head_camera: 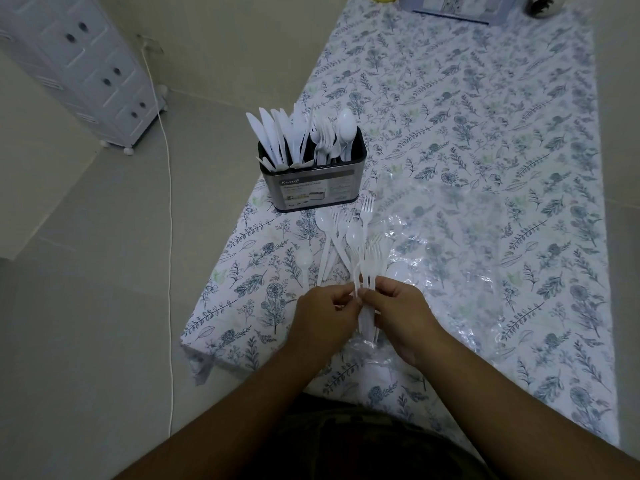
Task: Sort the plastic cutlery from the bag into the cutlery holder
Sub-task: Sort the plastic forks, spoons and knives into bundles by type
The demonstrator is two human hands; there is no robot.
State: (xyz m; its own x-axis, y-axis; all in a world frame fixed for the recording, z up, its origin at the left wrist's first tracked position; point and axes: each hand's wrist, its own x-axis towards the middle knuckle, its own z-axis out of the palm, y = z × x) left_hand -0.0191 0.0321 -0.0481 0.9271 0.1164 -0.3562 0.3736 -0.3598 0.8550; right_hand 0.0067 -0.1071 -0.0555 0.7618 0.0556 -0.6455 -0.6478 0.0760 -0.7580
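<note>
White plastic forks (370, 268) stand bunched in the grip of both hands — the right hand (398, 311) curled round the handles, the left hand (323, 315) pinching one piece at the bundle's left side, tines pointing away from the person. Just beyond the hands, loose spoons and forks (341, 237) lie scattered on the floral cloth of the worktop (485, 133), beside the crumpled clear bag (446, 244) spread to the right. Farther on, near the worktop's left edge, stands the metal cutlery holder (313, 183) — knives (273, 136) upright in its left compartment, spoons and forks in its right. A white cable (169, 209) trails down over the floor on the left.
</note>
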